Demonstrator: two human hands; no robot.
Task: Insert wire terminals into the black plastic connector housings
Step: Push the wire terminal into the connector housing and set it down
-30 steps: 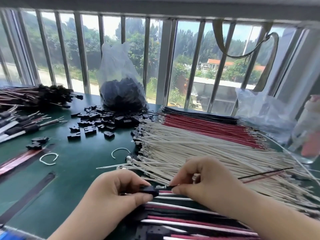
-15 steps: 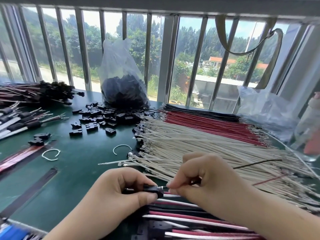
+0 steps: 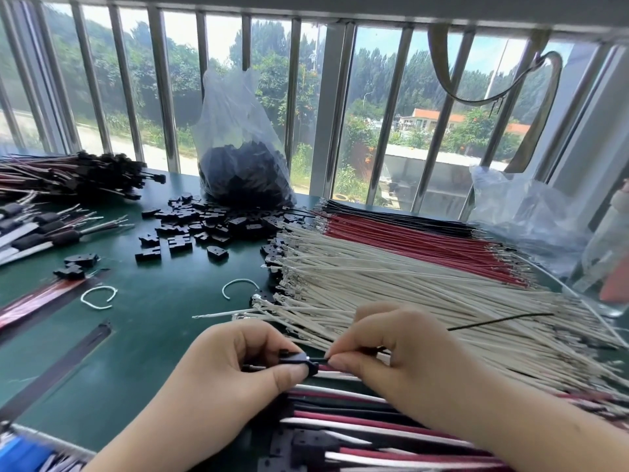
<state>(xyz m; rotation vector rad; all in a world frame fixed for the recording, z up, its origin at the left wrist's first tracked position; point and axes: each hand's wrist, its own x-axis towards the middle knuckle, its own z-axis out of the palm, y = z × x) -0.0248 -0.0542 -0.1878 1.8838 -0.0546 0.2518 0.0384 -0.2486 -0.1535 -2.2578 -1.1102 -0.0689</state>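
Low over the dark green counter [image 3: 143, 335], the left hand [image 3: 238, 369] pinches a small black plastic connector housing [image 3: 295, 358] between thumb and fingers [image 3: 292, 374], clenched firmly on it. Just to the right of those fingertips, the right hand [image 3: 401, 356] grips a thin black wire [image 3: 493, 321] between thumb and forefinger, its near end meeting the housing's right face; whether the terminal is already seated inside cannot be told. The wire's free length runs out past the right knuckles, up and to the right over the pile behind.

Beyond both sets of fingers lies a broad bundle of white wires with metal terminals [image 3: 391, 287], and further back a layer of red wires [image 3: 408, 240] and a strip of black wires [image 3: 391, 216]. Beneath the wrists, closer than the fingers, lie finished red, white and black leads [image 3: 357, 424].

Far ahead of the left fingers, loose black housings [image 3: 204, 226] are scattered on the counter, and behind them stands a clear plastic bag of black parts [image 3: 243, 158] against the barred window [image 3: 163, 97]. Left of the left hand lie two small white wire loops [image 3: 98, 296], and further left a heap of assembled harnesses [image 3: 68, 175]. Off to the far right of the right fingers sits a crumpled clear bag [image 3: 520, 206].
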